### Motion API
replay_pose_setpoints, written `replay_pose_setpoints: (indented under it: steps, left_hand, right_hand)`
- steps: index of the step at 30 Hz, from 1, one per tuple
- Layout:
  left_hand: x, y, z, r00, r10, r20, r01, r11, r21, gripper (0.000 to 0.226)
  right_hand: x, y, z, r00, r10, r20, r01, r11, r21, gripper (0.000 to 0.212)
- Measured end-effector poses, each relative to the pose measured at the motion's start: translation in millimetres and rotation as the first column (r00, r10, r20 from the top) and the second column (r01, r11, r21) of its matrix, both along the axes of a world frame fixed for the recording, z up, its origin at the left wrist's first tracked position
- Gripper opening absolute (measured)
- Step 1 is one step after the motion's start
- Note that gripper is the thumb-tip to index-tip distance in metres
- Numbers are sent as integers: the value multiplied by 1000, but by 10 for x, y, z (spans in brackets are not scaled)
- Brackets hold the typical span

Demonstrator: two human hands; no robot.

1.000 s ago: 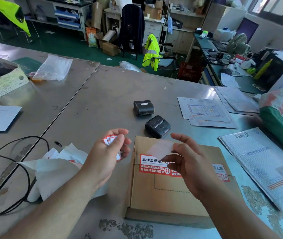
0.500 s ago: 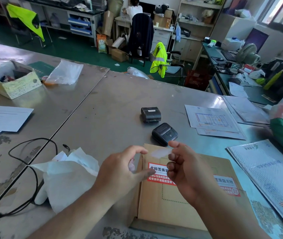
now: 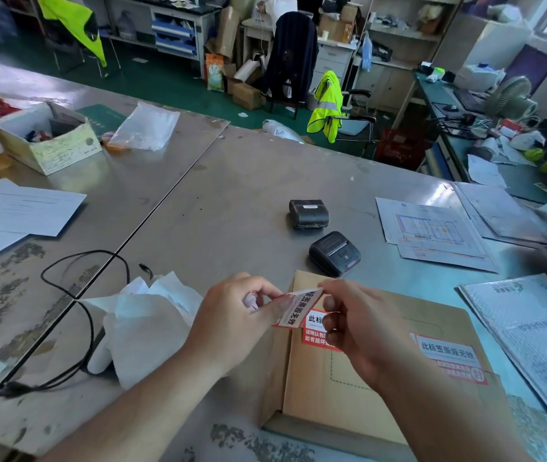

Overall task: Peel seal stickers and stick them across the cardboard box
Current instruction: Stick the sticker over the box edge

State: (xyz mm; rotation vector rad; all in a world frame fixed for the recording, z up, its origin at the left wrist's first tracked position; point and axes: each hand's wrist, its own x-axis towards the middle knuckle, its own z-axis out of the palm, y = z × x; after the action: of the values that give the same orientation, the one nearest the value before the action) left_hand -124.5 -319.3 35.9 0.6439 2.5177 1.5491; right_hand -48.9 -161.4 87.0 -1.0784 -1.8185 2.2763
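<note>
Metal table: bears a flat cardboard box near its front edge, with a red-and-white label stuck across the box top. Left hand, right hand: raised over the box's far left corner, fingers curled, each pinching one end of a seal sticker.

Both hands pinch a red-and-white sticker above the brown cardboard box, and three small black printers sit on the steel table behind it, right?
Not quite: the head view shows two small black printers, not three, on the steel table behind the brown cardboard box. The left hand and right hand do pinch the red-and-white sticker.
</note>
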Motion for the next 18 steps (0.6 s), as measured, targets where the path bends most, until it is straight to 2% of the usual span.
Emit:
replay_pose_setpoints:
  steps: [6,8,11,15,18]
  left_hand:
    - [-6,21,95,912,17,410,-50,996,70,24]
    - [-1,39,119,851,39,524,-94,993,78,28]
    - [3,55,99,804,94,587,-134,991,25,32]
    - [12,75,15,764,163,624,-205,979,-5,31]
    - [40,120,-36,738,166,654,-204,979,-17,31]
  right_hand:
    - [-13,60,-14,996,80,43,-84,991,105,38]
    - [-21,119,-63,996,79,49,-87,976,201,31]
    - [-9,214,-114,994,95,52,-106,949,298,18]
    - [33,297,-191,989,131,73,-150,898,414,12]
    - [45,317,-272,981,179,81,-194,815,546,4]
